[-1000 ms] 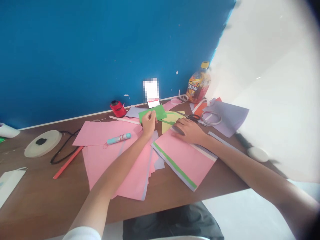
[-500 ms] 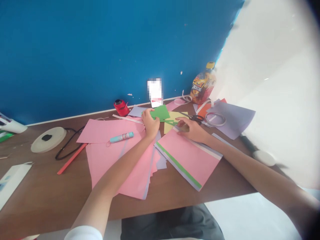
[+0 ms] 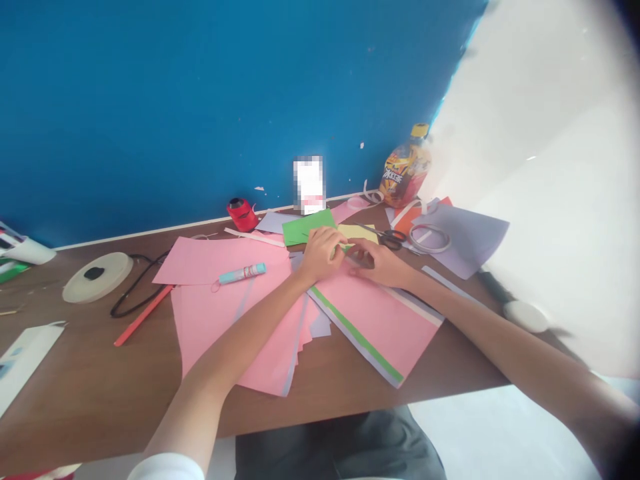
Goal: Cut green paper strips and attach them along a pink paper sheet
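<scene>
My left hand (image 3: 321,256) is closed in a pinch on a narrow green paper strip (image 3: 345,247). Close beside it, my right hand (image 3: 383,264) has its fingertips on the strip's other end. Much of the strip is hidden by the fingers. Below both hands lies a pink sheet (image 3: 383,310) with a green band along its left edge and a white band along its upper right edge. A green paper piece (image 3: 306,228) rests behind my left hand. Yellow paper (image 3: 364,232) and black scissors (image 3: 393,238) lie behind my right hand.
Left of my hands, a blue tube (image 3: 243,274) lies on stacked pink sheets (image 3: 205,313). A red spool (image 3: 242,215), a bright phone-like screen (image 3: 309,185) and a drink bottle (image 3: 406,170) stand along the wall. Tape roll (image 3: 430,239) and purple paper (image 3: 467,233) lie right.
My left hand has let go of the green paper piece and moved right and nearer to me, onto the green strip. My right hand has shifted slightly; both hands are now close together.
</scene>
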Tool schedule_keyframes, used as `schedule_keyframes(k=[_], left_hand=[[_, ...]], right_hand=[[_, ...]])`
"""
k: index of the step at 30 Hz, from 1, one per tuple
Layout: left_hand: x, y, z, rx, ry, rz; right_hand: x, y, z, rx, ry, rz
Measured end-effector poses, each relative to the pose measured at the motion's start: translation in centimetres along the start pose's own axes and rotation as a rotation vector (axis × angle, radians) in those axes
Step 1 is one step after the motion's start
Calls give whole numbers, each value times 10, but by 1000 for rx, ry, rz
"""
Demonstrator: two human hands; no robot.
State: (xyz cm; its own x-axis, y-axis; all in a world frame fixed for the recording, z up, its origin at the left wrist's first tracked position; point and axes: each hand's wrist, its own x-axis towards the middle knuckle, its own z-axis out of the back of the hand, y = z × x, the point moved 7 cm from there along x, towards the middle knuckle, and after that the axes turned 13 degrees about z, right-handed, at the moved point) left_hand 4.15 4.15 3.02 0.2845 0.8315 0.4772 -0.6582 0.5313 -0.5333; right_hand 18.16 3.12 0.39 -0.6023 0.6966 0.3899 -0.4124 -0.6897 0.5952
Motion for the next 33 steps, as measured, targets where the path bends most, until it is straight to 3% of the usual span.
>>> schedule_keyframes(k=[11, 17, 22, 26, 30, 33], left_hand=[[-1, 1, -11, 94, 88, -49], [1, -4, -14, -23, 187, -48], [1, -2, -18, -273, 408, 30], [-1, 7, -25, -356, 561, 196], [2, 15, -19, -425, 481, 321], [3, 16, -15, -508, 449, 365]], right_hand=[[1, 11, 2, -217, -3, 141], [-2, 0, 14, 67, -191, 71], [-5, -2, 19, 222, -351, 74], [-4, 11, 27, -82, -331, 146], [-5, 34, 36, -510, -291, 226], [-3, 42, 25, -586, -151, 242]])
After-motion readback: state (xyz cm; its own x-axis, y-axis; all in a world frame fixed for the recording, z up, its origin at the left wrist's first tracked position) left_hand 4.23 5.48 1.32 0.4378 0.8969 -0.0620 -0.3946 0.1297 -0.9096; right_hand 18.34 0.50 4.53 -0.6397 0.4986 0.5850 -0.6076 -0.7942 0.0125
